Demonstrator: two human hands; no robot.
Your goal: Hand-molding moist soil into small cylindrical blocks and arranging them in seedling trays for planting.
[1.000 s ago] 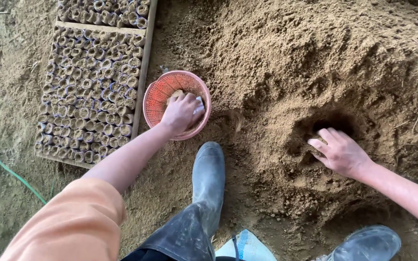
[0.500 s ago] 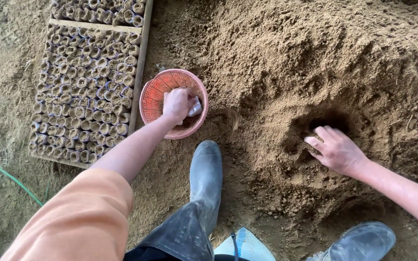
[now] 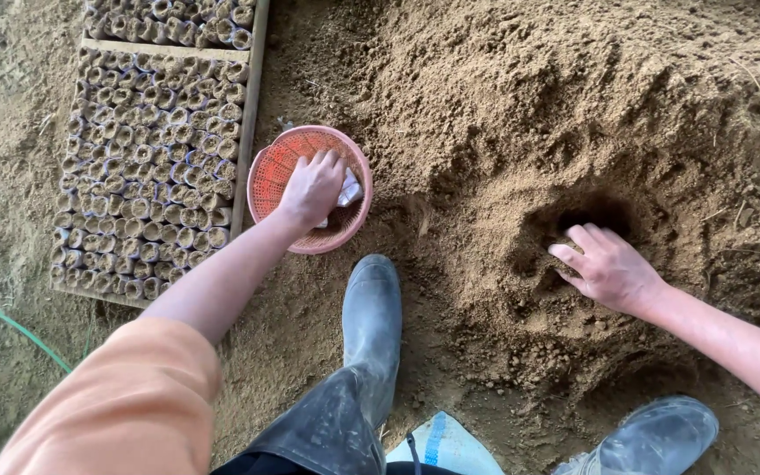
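Head view: the left hand (image 3: 311, 186) is sunk into the red mesh basket (image 3: 285, 167) beside the seedling-pot tray (image 3: 147, 167), fingers curled over small white bags (image 3: 349, 187); a firm grip cannot be told. The right hand (image 3: 607, 268) is laid loosely open on the soil heap (image 3: 573, 114) at a scooped hollow (image 3: 587, 215), holding nothing.

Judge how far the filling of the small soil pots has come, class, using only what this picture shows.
Done: the wooden tray is packed with small pots holding soil. In hand: the left hand reaches into the pink basket, touching a pale thing inside, while the right hand rests by a scooped hollow in the soil heap. Left: how many pots remain is unclear.
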